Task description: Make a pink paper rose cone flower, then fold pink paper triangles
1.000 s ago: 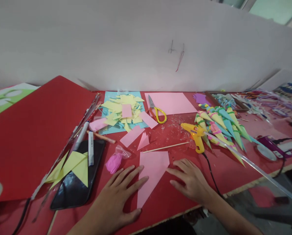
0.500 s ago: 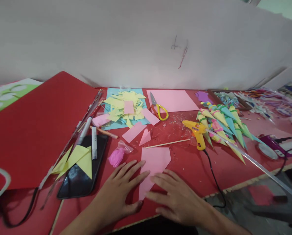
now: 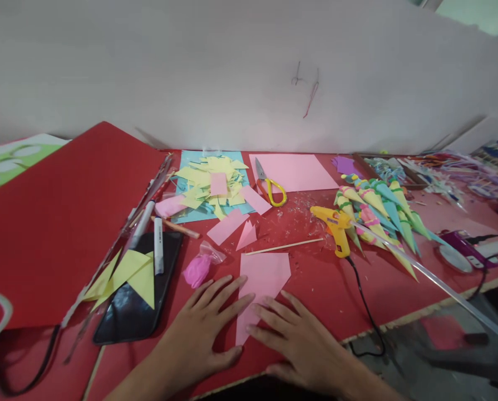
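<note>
A cut piece of pink paper [image 3: 265, 273] lies flat on the red table near its front edge. My left hand [image 3: 209, 323] rests with fingers spread, its fingertips on the paper's left edge. From the other side, my right hand [image 3: 292, 340] lies over the paper's lower right part with its fingers apart. Neither hand grips anything. Just beyond the paper's top edge is a thin wooden stick [image 3: 284, 247]. Close to my left fingers sits a bright pink lump in a small plastic bag [image 3: 197, 270]. A small folded pink paper piece [image 3: 247, 235] lies behind the stick.
A yellow hot glue gun [image 3: 334, 225] holds a long clear stick reaching right, beside decorated paper cones [image 3: 384, 206]. Scissors [image 3: 269, 184] lie on a pink sheet [image 3: 307, 170]. Yellow scraps [image 3: 198, 175] are piled behind. Left are a black phone [image 3: 127, 312], marker [image 3: 158, 245] and red board [image 3: 65, 234].
My right hand has shifted very slightly on the paper. The view has moved a little; the paper and the other things stay where they were.
</note>
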Demonstrator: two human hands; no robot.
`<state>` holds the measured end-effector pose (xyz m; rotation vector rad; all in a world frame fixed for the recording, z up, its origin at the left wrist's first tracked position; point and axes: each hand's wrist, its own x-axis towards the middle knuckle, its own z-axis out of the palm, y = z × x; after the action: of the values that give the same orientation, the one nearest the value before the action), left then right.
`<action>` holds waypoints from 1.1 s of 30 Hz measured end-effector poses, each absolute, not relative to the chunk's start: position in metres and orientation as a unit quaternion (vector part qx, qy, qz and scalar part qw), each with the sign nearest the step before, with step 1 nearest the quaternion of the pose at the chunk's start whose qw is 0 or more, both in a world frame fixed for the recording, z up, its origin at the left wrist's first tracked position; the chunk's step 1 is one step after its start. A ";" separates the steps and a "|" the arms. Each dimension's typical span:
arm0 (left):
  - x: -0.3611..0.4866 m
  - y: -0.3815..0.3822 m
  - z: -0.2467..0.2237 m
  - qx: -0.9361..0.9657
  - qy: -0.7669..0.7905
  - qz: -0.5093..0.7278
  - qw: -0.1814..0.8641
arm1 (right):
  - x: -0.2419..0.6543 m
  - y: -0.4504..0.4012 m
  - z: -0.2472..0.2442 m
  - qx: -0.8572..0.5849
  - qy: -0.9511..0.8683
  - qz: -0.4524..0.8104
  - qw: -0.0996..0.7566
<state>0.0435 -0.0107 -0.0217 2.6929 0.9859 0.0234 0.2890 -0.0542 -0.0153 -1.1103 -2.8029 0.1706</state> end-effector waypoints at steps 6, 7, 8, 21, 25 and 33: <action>0.045 -0.010 -0.018 0.924 0.350 -0.005 0.154 | 0.301 -0.045 -0.020 -0.498 -0.864 0.061 0.037; 0.045 -0.010 -0.018 0.923 0.352 -0.002 0.157 | 0.303 -0.044 -0.020 -0.501 -0.863 0.049 0.041; 0.045 -0.010 -0.018 0.922 0.354 0.001 0.160 | 0.305 -0.045 -0.020 -0.490 -0.870 0.038 0.046; 0.044 -0.009 -0.018 0.925 0.346 0.010 0.159 | 0.310 -0.055 -0.021 -0.485 -0.872 0.019 0.060; 0.043 -0.009 -0.017 0.929 0.340 0.017 0.144 | 0.308 -0.053 -0.016 -0.456 -0.887 0.060 0.026; 0.047 -0.021 -0.016 0.944 0.313 0.023 0.104 | 0.300 -0.056 -0.017 -0.478 -0.876 0.057 0.033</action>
<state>0.0468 -0.0207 -0.0163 2.7825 0.9228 0.0678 0.3004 -0.0564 -0.0170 -1.4692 -2.6956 0.1750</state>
